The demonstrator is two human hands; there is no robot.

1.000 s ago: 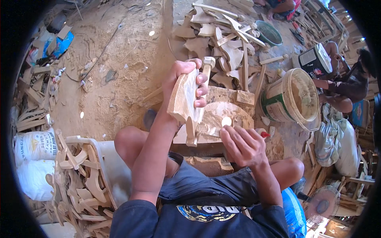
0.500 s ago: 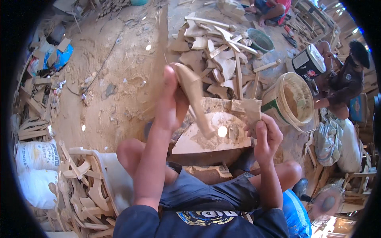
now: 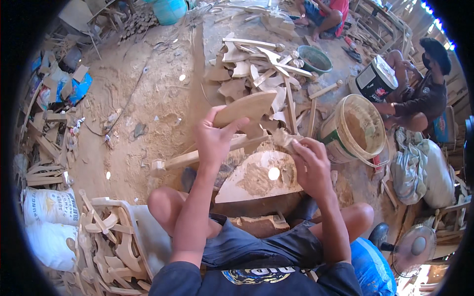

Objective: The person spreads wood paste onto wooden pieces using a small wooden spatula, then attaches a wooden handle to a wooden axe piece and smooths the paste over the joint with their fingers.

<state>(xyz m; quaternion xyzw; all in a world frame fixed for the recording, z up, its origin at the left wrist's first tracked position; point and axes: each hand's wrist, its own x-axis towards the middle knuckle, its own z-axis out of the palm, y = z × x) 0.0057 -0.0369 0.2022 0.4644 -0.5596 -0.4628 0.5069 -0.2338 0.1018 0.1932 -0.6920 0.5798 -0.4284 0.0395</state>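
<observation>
My left hand (image 3: 214,140) is closed on a carved wooden piece (image 3: 247,108), raised in front of me. It has a broad, curved flat part on top and a long straight shaft slanting down to the left, ending in a small block. Pinched in the fingers of my right hand (image 3: 313,165) is a worn, folded sheet of sandpaper (image 3: 285,141), close to the right side of the wooden piece. Below both hands lies a pale half-round board (image 3: 232,185) with sawdust on it, between my bent knees.
Beyond my hands is a pile of cut wooden pieces (image 3: 242,69). A dusty bucket (image 3: 340,133) stands at right, near a seated co-worker (image 3: 427,96). A tub of wooden parts (image 3: 140,232) sits by my left knee, a fan (image 3: 417,246) at lower right.
The wooden piece has been turned from a downward slant, so its broad curved part now faces up. My left hand is lower; my right hand with the sandpaper has moved left toward it.
</observation>
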